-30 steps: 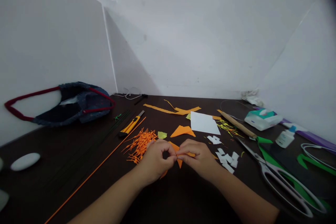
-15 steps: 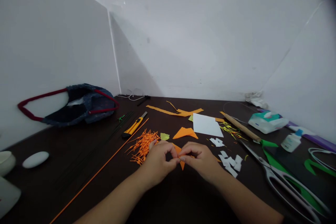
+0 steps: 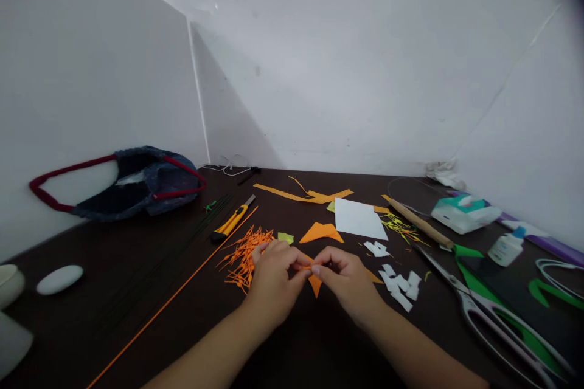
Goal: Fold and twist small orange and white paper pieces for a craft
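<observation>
My left hand (image 3: 276, 279) and my right hand (image 3: 344, 276) meet over the dark table, thumbs and fingertips pinched together on a small orange paper piece (image 3: 308, 267). Most of that piece is hidden by the fingers. Just under the fingertips shows the pointed end of an orange paper scrap (image 3: 316, 287); I cannot tell whether it is held or lies on the table. Left of my left hand is a heap of thin twisted orange paper strands (image 3: 249, 249). Beyond the hands lies a folded orange paper piece (image 3: 322, 232), with a yellow-green scrap (image 3: 286, 237) beside it.
A yellow box cutter (image 3: 230, 223) and a long orange stick (image 3: 173, 295) lie left. Right are white paper bits (image 3: 401, 284), scissors (image 3: 472, 307), a wooden stick (image 3: 420, 223), a glue bottle (image 3: 507, 247) and a wipes pack (image 3: 465, 214). A white sheet (image 3: 360, 219) lies behind.
My fingers have shifted slightly, still pinched together on the small orange piece. The right thumb now presses closer to the left fingertips. Nothing else on the table has visibly moved.
</observation>
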Demonstrator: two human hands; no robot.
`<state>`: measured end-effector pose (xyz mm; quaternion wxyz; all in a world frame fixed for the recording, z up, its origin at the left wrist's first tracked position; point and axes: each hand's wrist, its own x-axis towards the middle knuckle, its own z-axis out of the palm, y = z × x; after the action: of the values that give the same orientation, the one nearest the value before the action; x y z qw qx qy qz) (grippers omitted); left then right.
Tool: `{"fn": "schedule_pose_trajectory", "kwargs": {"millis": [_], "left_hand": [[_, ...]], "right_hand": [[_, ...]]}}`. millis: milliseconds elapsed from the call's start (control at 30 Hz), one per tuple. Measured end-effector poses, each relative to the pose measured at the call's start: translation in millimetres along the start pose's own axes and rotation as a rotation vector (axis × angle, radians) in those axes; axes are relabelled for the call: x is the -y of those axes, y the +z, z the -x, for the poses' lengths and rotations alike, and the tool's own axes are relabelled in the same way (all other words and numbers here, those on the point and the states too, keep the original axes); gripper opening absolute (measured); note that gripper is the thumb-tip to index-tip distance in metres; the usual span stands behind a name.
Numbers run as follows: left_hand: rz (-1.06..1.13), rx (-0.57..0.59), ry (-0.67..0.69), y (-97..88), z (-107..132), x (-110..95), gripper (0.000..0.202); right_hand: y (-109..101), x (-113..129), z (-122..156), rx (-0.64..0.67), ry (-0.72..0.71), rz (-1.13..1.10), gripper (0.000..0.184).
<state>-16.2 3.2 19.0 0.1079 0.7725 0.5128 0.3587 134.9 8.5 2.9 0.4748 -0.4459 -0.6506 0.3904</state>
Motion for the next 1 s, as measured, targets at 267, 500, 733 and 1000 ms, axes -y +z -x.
{"fn": "schedule_pose_trajectory", "kwargs": {"millis": [267,500,733,1000], "left_hand": [[-0.207,-0.048,0.181,-1.6,4,1,0.015],[-0.185,-0.067,0.224,-3.6,7,-2,0.018],[0.305,-0.001,-0.105,-6.2,1,1,0.008],[0.968,0.186,-0.327,-0.7,4,-1,0.008]], "right_hand": [[8,1,2,-0.045,0.130,-0.205,0.007],[9,4,2,-0.069,0.205,-0.350,0.011],[-4,-7,-2,-0.019,-0.009,-0.317,0.011],[-6,0,-3,0.117,-0.260,-0.165,0.023]]}}
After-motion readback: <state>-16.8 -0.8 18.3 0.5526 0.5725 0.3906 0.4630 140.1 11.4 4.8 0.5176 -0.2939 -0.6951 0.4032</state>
